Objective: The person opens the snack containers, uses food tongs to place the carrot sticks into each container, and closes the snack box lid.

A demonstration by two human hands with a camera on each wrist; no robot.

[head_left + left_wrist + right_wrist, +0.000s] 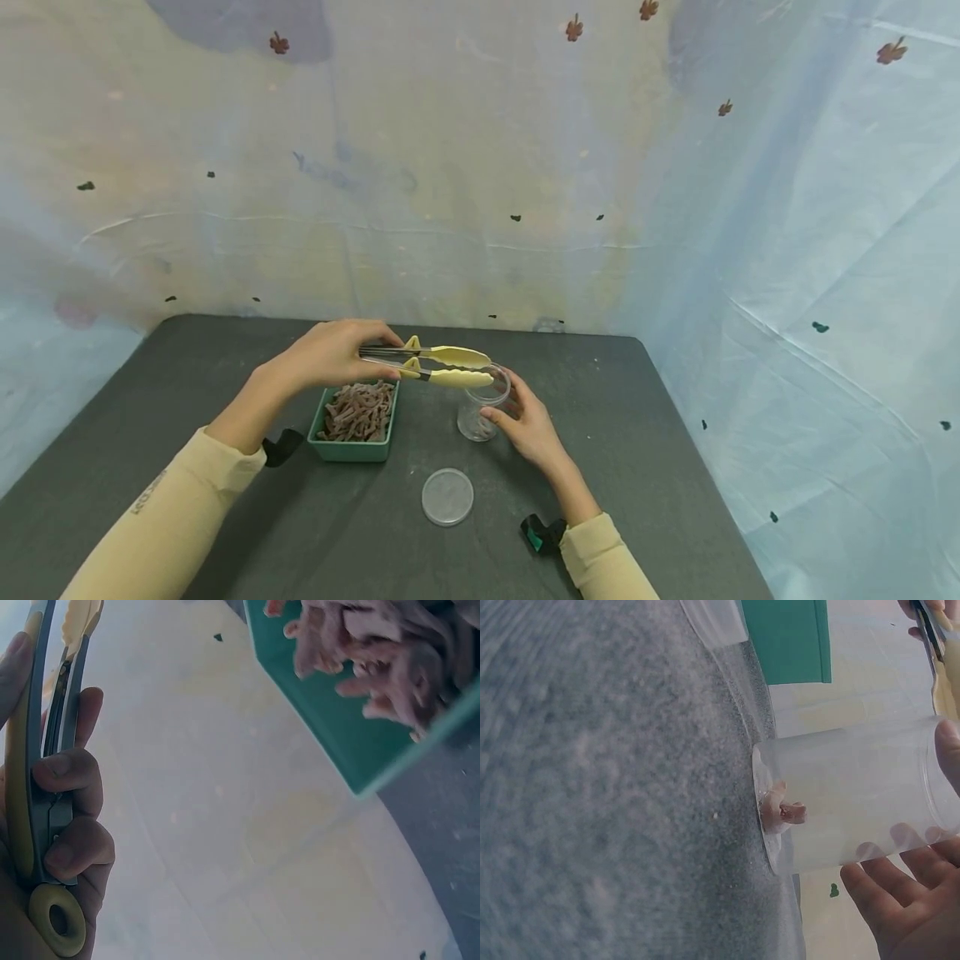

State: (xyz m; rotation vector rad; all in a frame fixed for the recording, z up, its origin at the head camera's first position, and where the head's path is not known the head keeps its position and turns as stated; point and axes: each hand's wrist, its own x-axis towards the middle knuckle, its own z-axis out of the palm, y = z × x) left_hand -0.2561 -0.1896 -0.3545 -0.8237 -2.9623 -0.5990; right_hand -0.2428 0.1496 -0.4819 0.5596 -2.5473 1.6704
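1. Left hand [341, 350]: grip closed round the tongs [459, 379]; in the left wrist view the fingers curl over the metal handle, with a yellow ring [57, 919] at its end.
2. Tongs: silver arms, pale yellow heads with wavy edges; heads parted from each other, pointing right, their ends at the mouth of the jar [472, 417] as seen from the head; whether they touch the rim, cannot tell.
3. Right hand [530, 425]: grip round the upper part of the jar; thumb on one side near the rim, fingers spread along the other.
4. Jar: clear, uncapped, base down on the worktop [637, 500], right of the tub; a small brownish-pink piece [781, 810] lies at the bottom, plain in the right wrist view.
5. Tub [348, 452]: green, straight-sided; on the worktop below the left hand, left of the jar and apart from it; heaped with brownish strips [360, 414], tangled together.
6. Lid [447, 497]: round, translucent; flat on the worktop, nearer the person than tub and jar, roughly between them.
7. Surroundings: worktop dark grey, rounded far corners; pale sheet [450, 167] behind and at the sides, dotted with leaf shapes [574, 28], reddish-brown above, dark lower down; cream sleeves [165, 525] on both arms; a black device [282, 448] at each wrist.
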